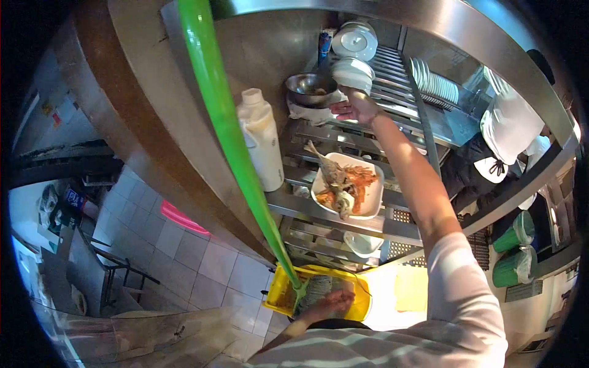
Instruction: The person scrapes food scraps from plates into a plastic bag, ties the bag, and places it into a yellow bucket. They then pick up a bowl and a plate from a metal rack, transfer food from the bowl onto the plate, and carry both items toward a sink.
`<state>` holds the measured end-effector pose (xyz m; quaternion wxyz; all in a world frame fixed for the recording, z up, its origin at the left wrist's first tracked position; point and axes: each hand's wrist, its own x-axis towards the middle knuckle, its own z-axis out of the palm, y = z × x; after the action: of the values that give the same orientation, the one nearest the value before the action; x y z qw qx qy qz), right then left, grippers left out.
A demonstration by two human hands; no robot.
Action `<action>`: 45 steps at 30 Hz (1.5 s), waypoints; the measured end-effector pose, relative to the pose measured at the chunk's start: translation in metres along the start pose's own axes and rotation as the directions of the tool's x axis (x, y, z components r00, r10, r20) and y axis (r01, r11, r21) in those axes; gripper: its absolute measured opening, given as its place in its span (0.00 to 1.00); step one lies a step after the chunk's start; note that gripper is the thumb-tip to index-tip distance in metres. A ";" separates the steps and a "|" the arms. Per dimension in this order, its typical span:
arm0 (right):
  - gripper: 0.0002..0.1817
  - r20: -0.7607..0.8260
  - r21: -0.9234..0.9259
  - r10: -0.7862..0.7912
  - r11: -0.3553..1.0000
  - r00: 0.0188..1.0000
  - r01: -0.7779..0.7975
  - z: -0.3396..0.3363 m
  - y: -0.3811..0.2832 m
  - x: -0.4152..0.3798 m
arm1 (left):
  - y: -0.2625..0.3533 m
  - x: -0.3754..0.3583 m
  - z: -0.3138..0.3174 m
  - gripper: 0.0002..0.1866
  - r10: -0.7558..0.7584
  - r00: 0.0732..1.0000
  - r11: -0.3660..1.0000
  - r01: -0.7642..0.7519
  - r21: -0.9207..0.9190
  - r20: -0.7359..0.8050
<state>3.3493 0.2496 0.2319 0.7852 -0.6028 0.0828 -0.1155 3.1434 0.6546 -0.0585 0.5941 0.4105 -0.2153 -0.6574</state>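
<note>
**right hand out at the bowls, left hand low on the mop**

right hand [357,108] stretched far forward, fingers spread and released, gripping nothing, palm just beside the stack of white bowls [352,72] and near the steel bowl [310,89] on its crumpled cloth [313,113]. bowls lying straight ahead of that hand, up the counter [343,214], close to touching; contact itself too small to call. right clearly the nearer of the two.

left hand [328,303] down low by the body, curled over the grey mop head [314,291] at the yellow bucket [279,295]. firm grasp or just resting on it? cannot tell. green mop handle [224,122] running long from the bucket up and away to the top of the frame, leaning left, well apart from the reaching arm.

between the two hands: white plate with a whole fish [345,186] and orange garnish on the slatted counter, white plastic jug [262,144] standing upright beside it, small white bowl [362,243] on the shelf beneath.

further out, racked plates [437,86] and a second person in a white top [509,126] at the right edge, partly cut off by the steel rail. top end of the handle out of frame; bucket contents hidden.
</note>
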 end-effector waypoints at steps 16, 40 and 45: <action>0.25 -0.393 -0.462 -0.282 0.884 0.875 0.077 0.016 -0.012 -0.040 | 0.089 -0.074 -0.002 0.22 0.139 0.987 0.990 -0.136 -0.033 0.079; 0.24 -0.379 -0.925 -0.691 0.282 0.616 -0.253 -0.029 -0.022 -0.121 | 0.336 -0.089 -0.039 0.41 0.905 -0.256 -0.318 0.122 0.940 0.339; 0.23 -0.201 -0.965 -0.508 0.250 0.837 -0.080 -0.034 -0.003 -0.002 | 0.334 -0.085 -0.045 0.38 0.912 -0.253 -0.283 0.181 0.942 0.322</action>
<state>3.3385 0.2183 0.2257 0.1937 -0.9036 0.2390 -0.2983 3.3774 0.6775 0.1975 0.4692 0.6495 -0.3540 0.4824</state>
